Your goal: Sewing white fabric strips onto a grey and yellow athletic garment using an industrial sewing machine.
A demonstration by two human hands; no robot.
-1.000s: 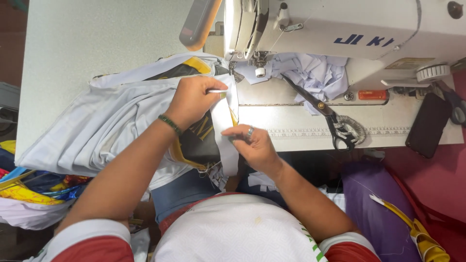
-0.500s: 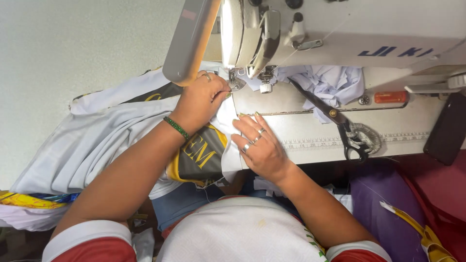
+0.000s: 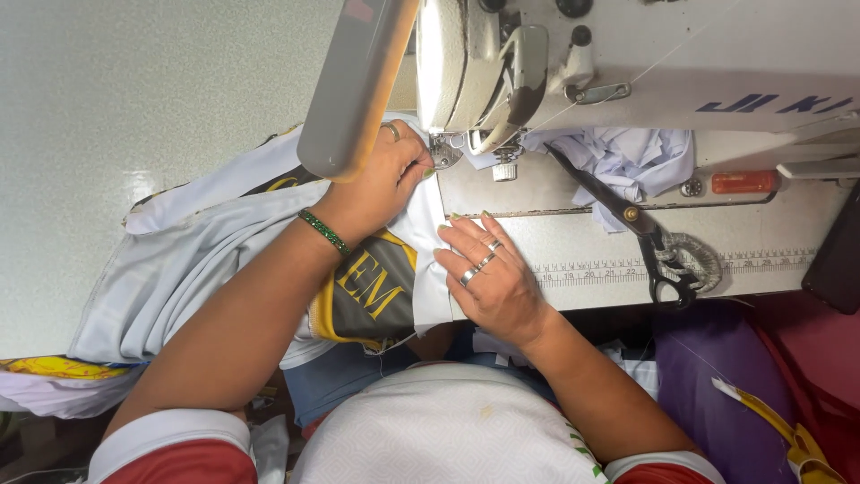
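Both hands (image 3: 381, 179) (image 3: 493, 273) press pale, creased garment (image 3: 179, 260) flat

Obstacles: sewing machine head (image 3: 627, 72) and lamp arm (image 3: 354, 90) overhang needle area | scissors (image 3: 645, 229) lie right | Free: bench (image 3: 134, 99) left.

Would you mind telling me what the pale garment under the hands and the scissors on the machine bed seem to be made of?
The pale garment looks like thin, slightly glossy knit, probably synthetic: it folds softly with a faint sheen. The scissors appear to be dark, dull metal, with a pivot screw and hard, thin blades.
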